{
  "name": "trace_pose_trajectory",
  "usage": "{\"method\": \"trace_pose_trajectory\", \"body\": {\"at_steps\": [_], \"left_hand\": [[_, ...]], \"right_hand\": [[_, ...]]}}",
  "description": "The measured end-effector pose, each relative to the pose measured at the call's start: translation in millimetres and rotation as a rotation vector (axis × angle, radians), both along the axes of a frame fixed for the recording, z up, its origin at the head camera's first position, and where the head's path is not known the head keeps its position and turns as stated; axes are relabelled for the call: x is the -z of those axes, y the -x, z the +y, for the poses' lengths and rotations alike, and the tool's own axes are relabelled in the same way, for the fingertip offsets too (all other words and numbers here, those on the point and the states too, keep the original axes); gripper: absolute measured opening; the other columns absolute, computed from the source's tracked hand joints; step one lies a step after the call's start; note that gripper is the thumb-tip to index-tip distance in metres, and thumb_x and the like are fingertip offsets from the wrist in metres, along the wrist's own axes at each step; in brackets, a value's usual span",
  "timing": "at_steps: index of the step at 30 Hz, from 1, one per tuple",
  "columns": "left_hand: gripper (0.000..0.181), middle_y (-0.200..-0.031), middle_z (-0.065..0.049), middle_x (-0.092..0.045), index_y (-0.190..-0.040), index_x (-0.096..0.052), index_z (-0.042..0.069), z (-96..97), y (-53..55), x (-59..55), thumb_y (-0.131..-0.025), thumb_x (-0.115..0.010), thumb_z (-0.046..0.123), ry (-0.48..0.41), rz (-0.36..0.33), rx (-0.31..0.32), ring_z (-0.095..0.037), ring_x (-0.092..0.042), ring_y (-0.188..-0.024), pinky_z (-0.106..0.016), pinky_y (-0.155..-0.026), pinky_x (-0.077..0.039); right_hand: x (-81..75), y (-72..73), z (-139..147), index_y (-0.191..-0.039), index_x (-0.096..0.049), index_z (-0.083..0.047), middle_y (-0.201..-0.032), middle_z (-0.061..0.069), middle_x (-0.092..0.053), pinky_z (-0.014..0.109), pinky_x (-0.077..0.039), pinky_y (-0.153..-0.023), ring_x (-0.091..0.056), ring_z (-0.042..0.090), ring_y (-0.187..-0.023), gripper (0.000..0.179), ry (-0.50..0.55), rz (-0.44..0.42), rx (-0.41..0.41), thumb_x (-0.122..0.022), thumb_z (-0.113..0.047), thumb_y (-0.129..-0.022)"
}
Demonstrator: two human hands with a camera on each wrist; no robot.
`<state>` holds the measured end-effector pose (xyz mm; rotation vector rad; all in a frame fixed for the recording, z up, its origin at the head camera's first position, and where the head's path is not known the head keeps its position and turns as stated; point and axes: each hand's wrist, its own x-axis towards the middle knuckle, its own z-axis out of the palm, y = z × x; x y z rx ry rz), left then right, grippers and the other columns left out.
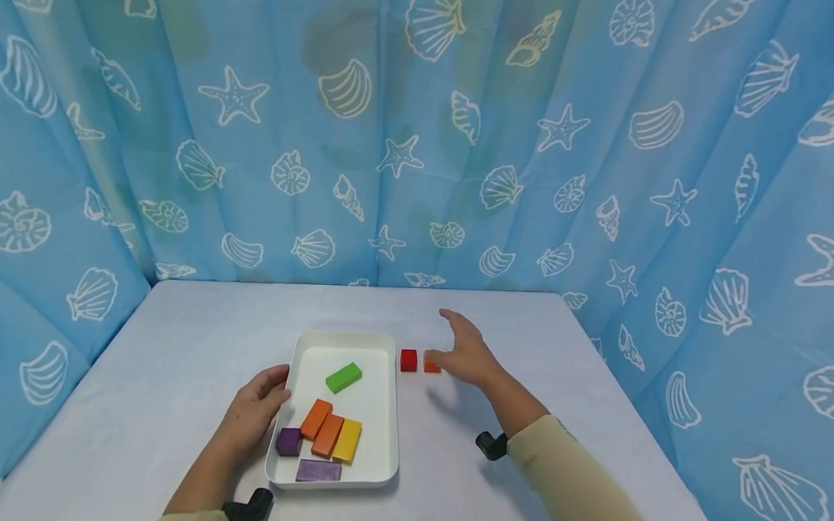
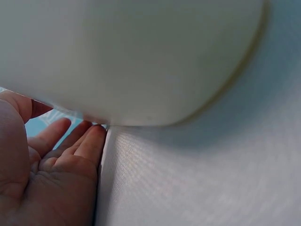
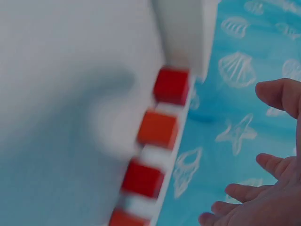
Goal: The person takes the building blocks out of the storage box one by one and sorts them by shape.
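Note:
A white tray [image 1: 377, 412] with rounded corners lies on the table, holding a green block [image 1: 344, 377], two orange blocks, a yellow block [image 1: 347, 442] and two purple blocks. My left hand [image 1: 249, 414] is at the tray's left side, its fairly straight fingers [image 2: 89, 146] against the outer wall. To the right of the tray, my right hand [image 1: 470, 357] hovers above the table with fingers spread and nothing held. Beneath and beside it are a red block [image 1: 409, 360] and an orange block [image 1: 431, 362], partly covered by the hand in the head view.
In the right wrist view, red and orange blocks [image 3: 158, 129] alternate in a spaced row; the right hand hides some of them from the head view. A white cloth covers the table [image 1: 200, 337]. Blue curtains [image 1: 420, 176] with shell prints hang behind and at both sides.

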<state>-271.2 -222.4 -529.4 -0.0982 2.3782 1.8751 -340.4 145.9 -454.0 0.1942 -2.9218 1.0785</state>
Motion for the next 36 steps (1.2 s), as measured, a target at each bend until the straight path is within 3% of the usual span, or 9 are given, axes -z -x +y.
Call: {"method": "trace_pose_trajectory", "body": {"at_steps": [6,14,20,30,36], "left_hand": [[0.057,-0.168,-0.018,-0.037,-0.162,-0.038,0.008,-1.4,2.4,-0.1,-0.109,-0.054,0.019,-0.005,0.0,0.005,-0.039,-0.033,-0.155,-0.055,-0.122,-0.032],[0.057,-0.168,-0.019,-0.037,-0.162,-0.038,0.006,-3.5,2.1,-1.3,-0.109,-0.055,0.016,-0.015,0.0,0.012,-0.039,-0.033,-0.155,-0.055,-0.122,-0.032],[0.057,-0.168,-0.018,-0.037,-0.162,-0.039,0.006,-6.1,2.8,-0.4,-0.109,-0.055,0.018,-0.018,0.005,0.011,-0.038,-0.034,-0.155,-0.054,-0.122,-0.033],[0.056,-0.166,-0.021,-0.039,-0.16,-0.04,0.003,-6.1,3.4,0.9,-0.108,-0.056,0.016,-0.058,0.042,0.033,-0.039,-0.035,-0.155,-0.055,-0.123,-0.032],[0.057,-0.166,-0.021,-0.04,-0.16,-0.04,0.003,-5.0,1.1,-1.0,-0.108,-0.056,0.017,-0.028,0.053,0.04,-0.039,-0.035,-0.154,-0.055,-0.123,-0.032]], "right_hand": [[-14.3,-14.4,-40,-0.163,-0.043,-0.022,-0.169,0.009,-0.038,0.068,-0.046,-0.11,-0.037,0.035,-0.153,0.087,0.058,-0.02,-0.026,-0.085,-0.037,-0.089],[-22.4,-30.7,-93,-0.159,-0.049,-0.024,-0.165,0.006,-0.044,0.062,-0.053,-0.105,-0.045,0.033,-0.147,0.08,0.096,-0.011,-0.155,-0.084,-0.04,-0.089],[-25.8,-45.4,-130,-0.155,-0.054,-0.024,-0.162,0.002,-0.049,0.057,-0.054,-0.106,-0.05,0.03,-0.143,0.075,0.069,-0.027,-0.257,-0.086,-0.039,-0.089],[-10.8,-65.4,-169,-0.148,-0.062,-0.024,-0.154,-0.006,-0.055,0.041,-0.054,-0.107,-0.056,0.018,-0.135,0.067,-0.041,-0.095,-0.393,-0.088,-0.035,-0.088],[1.2,-71.6,-176,-0.142,-0.067,-0.019,-0.138,-0.004,-0.067,0.026,-0.058,-0.093,-0.065,0.012,-0.115,0.061,-0.096,-0.13,-0.471,-0.09,-0.031,-0.087]]}}
